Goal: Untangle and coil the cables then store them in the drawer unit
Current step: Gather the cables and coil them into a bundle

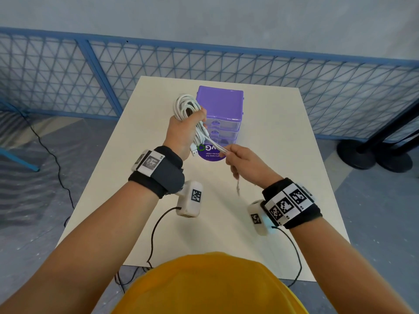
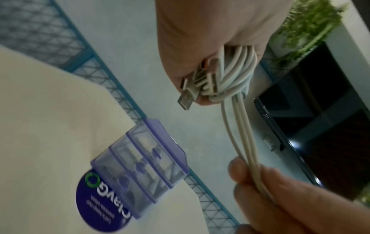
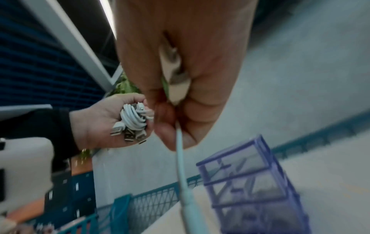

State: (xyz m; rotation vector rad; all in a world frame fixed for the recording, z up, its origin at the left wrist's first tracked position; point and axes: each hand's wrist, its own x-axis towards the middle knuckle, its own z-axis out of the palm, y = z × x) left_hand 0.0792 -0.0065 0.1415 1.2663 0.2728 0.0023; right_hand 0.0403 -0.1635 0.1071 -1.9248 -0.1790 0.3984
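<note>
My left hand (image 1: 188,130) grips a coiled bundle of white cables (image 1: 184,105) raised above the table, just left of the purple drawer unit (image 1: 221,109). USB plugs (image 2: 187,95) stick out below the fist. Several loose strands (image 2: 240,126) run from the bundle to my right hand (image 1: 235,155), which pinches them between thumb and fingers. In the right wrist view the right hand (image 3: 180,88) holds white strands, a cable end (image 3: 184,182) hangs from it, and the left hand (image 3: 112,120) with the bundle (image 3: 133,118) shows behind. The drawer unit (image 3: 250,186) has three clear drawers, all closed.
The unit stands on a cream table (image 1: 272,177), partly over a round purple sticker (image 1: 210,155). A blue mesh fence (image 1: 317,71) runs behind the table. Black wires (image 1: 156,230) trail from the wrist cameras over the front edge. Black stand bases (image 1: 374,152) sit at right.
</note>
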